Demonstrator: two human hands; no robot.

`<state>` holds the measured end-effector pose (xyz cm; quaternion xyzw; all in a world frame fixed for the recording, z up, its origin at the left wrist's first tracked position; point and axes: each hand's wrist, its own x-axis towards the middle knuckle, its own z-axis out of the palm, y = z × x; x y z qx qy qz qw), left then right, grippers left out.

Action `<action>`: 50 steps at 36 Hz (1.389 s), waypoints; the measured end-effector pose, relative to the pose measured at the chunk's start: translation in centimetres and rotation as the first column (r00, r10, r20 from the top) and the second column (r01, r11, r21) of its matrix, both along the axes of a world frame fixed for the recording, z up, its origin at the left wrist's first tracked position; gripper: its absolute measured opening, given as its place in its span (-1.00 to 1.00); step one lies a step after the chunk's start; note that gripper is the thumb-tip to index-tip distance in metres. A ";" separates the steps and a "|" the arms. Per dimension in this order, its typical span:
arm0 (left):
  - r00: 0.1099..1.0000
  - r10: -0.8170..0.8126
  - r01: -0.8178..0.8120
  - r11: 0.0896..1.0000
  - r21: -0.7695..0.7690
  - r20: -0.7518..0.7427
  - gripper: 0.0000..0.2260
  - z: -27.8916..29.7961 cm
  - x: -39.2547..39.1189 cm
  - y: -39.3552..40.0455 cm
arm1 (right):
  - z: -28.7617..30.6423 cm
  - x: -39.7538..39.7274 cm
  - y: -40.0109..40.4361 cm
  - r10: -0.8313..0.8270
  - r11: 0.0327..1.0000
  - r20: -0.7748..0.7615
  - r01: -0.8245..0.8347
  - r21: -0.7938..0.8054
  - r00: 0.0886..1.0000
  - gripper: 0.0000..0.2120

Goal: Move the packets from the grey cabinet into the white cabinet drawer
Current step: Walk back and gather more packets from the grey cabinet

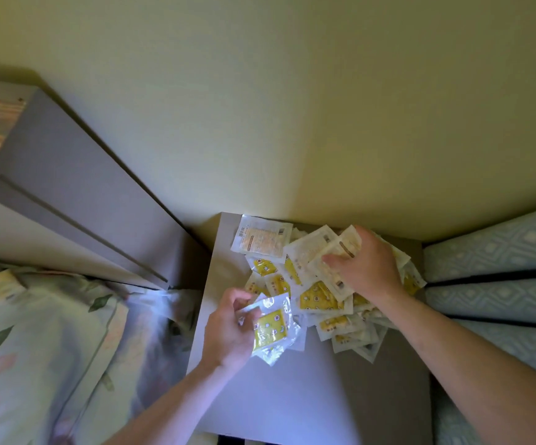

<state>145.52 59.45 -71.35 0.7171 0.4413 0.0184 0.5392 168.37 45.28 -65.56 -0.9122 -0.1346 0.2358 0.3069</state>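
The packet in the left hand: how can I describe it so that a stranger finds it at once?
Find the grey cabinet top against the wall, with a heap of packets on it. At the heap's near left edge, the left hand pinches one packet. It alone is lifted clear of the heap, showing a yellow printed square inside crinkled clear wrap.

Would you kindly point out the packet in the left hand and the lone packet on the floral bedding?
Clear yellow-printed packet (271,329), head view, yellow centre.
Pale packet on floral bedding (2,285), head view, middle.
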 end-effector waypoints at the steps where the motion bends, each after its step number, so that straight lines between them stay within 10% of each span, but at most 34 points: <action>1: 1.000 -0.006 0.006 1.000 -0.015 0.007 -0.73 0.3 -0.3 0.2 | 0.4 0.0 -0.5 -0.025 0.999 -0.023 0.026 0.039 0.999 -0.47; 14: 0.899 -0.438 0.430 0.885 0.180 0.003 -0.90 3.6 3.8 0.7 | 4.7 -1.7 -9.0 -0.234 0.956 -0.234 0.267 0.122 0.944 -0.85; 34: 0.871 -0.427 0.488 0.697 0.526 -0.242 -0.94 -2.3 12.9 10.3 | 1.3 -3.8 -6.8 -0.134 0.972 -0.461 0.207 0.112 0.877 -0.83; 50: 0.749 -0.563 0.659 0.580 0.480 -0.349 -0.82 -0.9 10.7 10.3 | 1.2 -7.1 -7.1 -0.224 0.939 -0.481 0.320 0.127 0.847 -0.84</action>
